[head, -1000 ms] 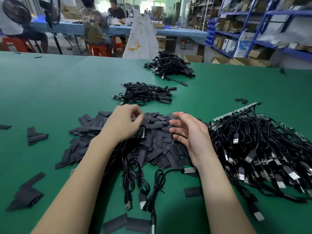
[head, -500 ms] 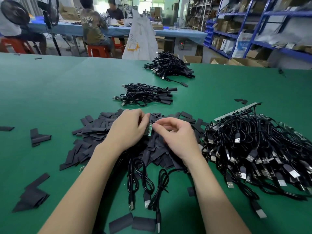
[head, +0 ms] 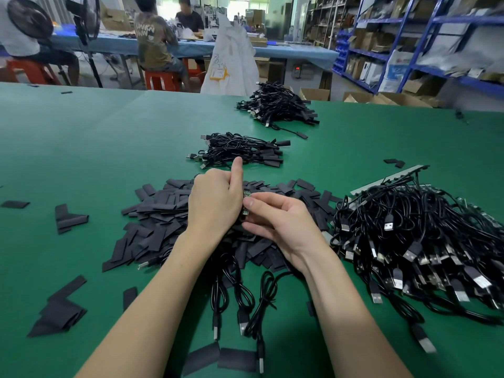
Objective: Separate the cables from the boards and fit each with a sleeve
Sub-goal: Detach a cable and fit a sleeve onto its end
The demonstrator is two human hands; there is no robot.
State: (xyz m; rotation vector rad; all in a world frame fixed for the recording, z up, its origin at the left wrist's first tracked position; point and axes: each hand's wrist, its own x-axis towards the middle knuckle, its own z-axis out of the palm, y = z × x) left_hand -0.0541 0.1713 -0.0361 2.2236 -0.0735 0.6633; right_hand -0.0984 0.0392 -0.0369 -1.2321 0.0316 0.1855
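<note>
A small green circuit board (head: 246, 202) is held upright between both hands over a heap of flat black sleeves (head: 161, 214). My left hand (head: 215, 205) grips the board from the left, index finger pointing up. My right hand (head: 278, 222) pinches the board's right edge with thumb and fingertips. Black USB cables (head: 242, 298) trail from under my hands toward me. A big tangle of cables on boards (head: 425, 241) lies to the right.
Two piles of sleeved cables (head: 242, 151) (head: 278, 106) lie farther back on the green table (head: 95, 148). Loose sleeves (head: 68, 218) (head: 58, 315) are scattered left and near the front edge. People sit at a table behind; shelves stand at right.
My right hand came in from the right and took hold of the board that the left hand held. Both hands then rose slightly and the left index finger straightened upward.
</note>
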